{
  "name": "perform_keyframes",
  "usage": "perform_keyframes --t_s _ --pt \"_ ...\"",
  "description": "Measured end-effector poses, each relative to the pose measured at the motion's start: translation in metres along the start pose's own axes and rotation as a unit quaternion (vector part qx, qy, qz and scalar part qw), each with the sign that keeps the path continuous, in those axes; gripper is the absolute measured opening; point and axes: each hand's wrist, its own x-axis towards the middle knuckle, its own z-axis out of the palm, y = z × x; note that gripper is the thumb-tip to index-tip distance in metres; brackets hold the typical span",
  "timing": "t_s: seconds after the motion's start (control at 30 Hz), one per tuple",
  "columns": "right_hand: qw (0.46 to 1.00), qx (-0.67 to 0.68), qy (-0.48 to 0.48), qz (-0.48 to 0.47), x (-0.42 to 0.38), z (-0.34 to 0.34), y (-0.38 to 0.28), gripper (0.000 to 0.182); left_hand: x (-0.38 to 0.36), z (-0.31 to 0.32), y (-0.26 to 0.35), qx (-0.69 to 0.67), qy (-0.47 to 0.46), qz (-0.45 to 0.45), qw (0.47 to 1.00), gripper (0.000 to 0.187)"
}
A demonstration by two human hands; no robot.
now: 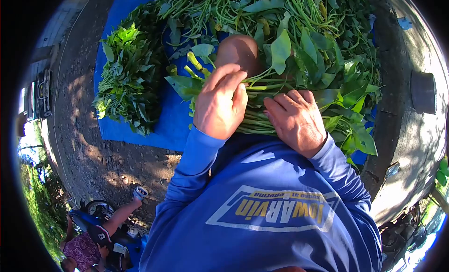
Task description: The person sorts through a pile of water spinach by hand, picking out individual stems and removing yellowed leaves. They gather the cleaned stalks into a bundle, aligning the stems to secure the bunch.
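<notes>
My left hand (220,101) is closed, thumb and fingers pinched together at the stems of a bunch of water spinach (256,122) on my lap. Thick pale cut ends (196,63) stick out just beyond its fingers. My right hand (297,122) curls over the same bunch further along, its fingertips partly hidden among the stems. Broad green leaves (358,136) spread from the bunch to the right. Between the greens, just past my left hand, shows a bare knee (237,54).
A blue tarp (175,131) lies under the greens. On its left rests a dense leafy pile (128,75); a larger heap of loose stems (299,14) covers the far side. At lower left, a person (86,248) sits by a motorcycle (98,209). A dark cylinder (423,93) stands at right.
</notes>
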Motion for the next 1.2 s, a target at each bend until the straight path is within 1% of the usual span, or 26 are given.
perform_keyframes --t_s 0.03,0.07,0.1,0.13,0.2,0.23,0.33,0.37,0.47,0.5,0.6,0.63,0.73,0.77,0.8,0.87,0.9,0.93,1.0,1.03,1.07,1.1,1.13,1.17,1.2 --pt "1.0 0.004 0.006 -0.007 0.0 0.001 0.0 0.019 0.01 0.002 0.001 0.111 0.047 0.028 0.992 0.027" --pt "1.0 0.008 0.01 -0.003 -0.001 0.002 -0.001 0.018 0.021 0.002 0.001 0.222 0.094 0.058 0.969 0.028" --pt "1.0 0.013 0.016 0.002 -0.001 0.002 -0.002 0.018 0.029 0.001 -0.002 0.282 0.104 0.034 0.953 0.03" --pt "1.0 0.017 0.023 0.007 -0.001 0.002 -0.002 0.017 0.031 0.0 -0.006 0.313 0.082 -0.036 0.946 0.033" --pt "1.0 0.019 0.019 0.013 -0.003 -0.001 -0.001 0.018 0.037 -0.006 -0.018 0.315 -0.022 -0.133 0.94 0.041" --pt "0.999 0.022 0.014 0.019 -0.005 -0.002 -0.001 0.018 0.037 -0.006 -0.021 0.319 -0.028 -0.117 0.94 0.044" --pt "0.999 0.029 0.016 0.042 -0.006 -0.002 -0.002 0.019 0.038 -0.003 -0.019 0.337 -0.099 -0.153 0.924 0.04" --pt "0.998 0.032 0.021 0.043 -0.007 -0.001 -0.002 0.02 0.034 -0.002 -0.025 0.346 -0.106 -0.128 0.923 0.033" --pt "0.997 0.042 0.04 0.047 -0.008 0.0 0.0 0.022 0.038 -0.005 -0.026 0.223 -0.117 -0.06 0.966 0.026" --pt "0.997 0.047 0.045 0.05 -0.009 0.001 0.002 0.023 0.033 0.0 -0.03 0.17 -0.092 0.006 0.981 0.022" --pt "0.992 0.089 0.045 0.074 -0.012 0.009 0.008 0.031 0.022 0.02 -0.023 0.118 -0.087 0.127 0.981 0.027" --pt "0.99 0.106 0.044 0.084 -0.012 0.011 0.011 0.034 0.019 0.021 -0.017 0.13 -0.103 0.134 0.977 0.031" --pt "0.97 0.158 0.071 0.171 -0.011 0.007 0.014 0.042 0.011 0.026 -0.018 0.107 -0.124 0.147 0.976 0.031" --pt "0.963 0.18 0.064 0.189 -0.012 -0.002 0.015 0.045 0.009 0.025 -0.018 0.115 -0.134 0.138 0.975 0.035" --pt "0.97 0.135 0.133 0.155 -0.011 -0.008 0.015 0.042 0.008 0.024 -0.015 0.126 -0.143 0.143 0.971 0.035" --pt "0.968 0.126 0.199 0.081 -0.011 -0.037 0.004 0.04 0.006 0.02 -0.011 0.153 -0.161 0.15 0.964 0.035" --pt "0.958 0.2 0.202 0.033 -0.003 -0.047 -0.008 0.04 0.003 0.022 -0.013 0.122 -0.173 0.146 0.966 0.04" --pt "0.961 0.258 0.098 0.013 -0.001 -0.054 -0.017 0.05 0.001 0.025 -0.012 0.117 -0.183 0.117 0.969 0.039" --pt "0.983 0.171 0.033 -0.051 0.012 -0.036 -0.024 0.063 0.002 0.03 -0.009 0.105 -0.201 0.064 0.972 0.036" --pt "0.996 0.084 -0.041 -0.006 0.007 -0.02 -0.017 0.071 0.003 0.028 -0.006 0.152 -0.21 0.104 0.96 0.035" --pt "0.999 0.008 -0.043 0.028 0.002 -0.009 -0.008 0.065 -0.002 0.025 -0.013 0.129 -0.197 0.126 0.964 0.037" --pt "0.998 -0.01 -0.054 0.032 -0.007 -0.007 0.002 0.061 -0.006 0.022 -0.021 0.106 -0.185 0.15 0.965 0.04" --pt "0.997 -0.029 -0.067 0.031 -0.009 -0.008 0.01 0.057 -0.005 0.021 -0.019 0.087 -0.181 0.134 0.97 0.04" --pt "0.999 -0.024 -0.025 0.027 -0.012 -0.005 0.01 0.048 -0.003 0.021 -0.017 0.067 -0.176 0.119 0.975 0.039" --pt "0.999 -0.01 -0.02 0.033 -0.018 -0.002 0.008 0.046 -0.001 0.022 -0.015 0.027 -0.17 0.094 0.981 0.038"
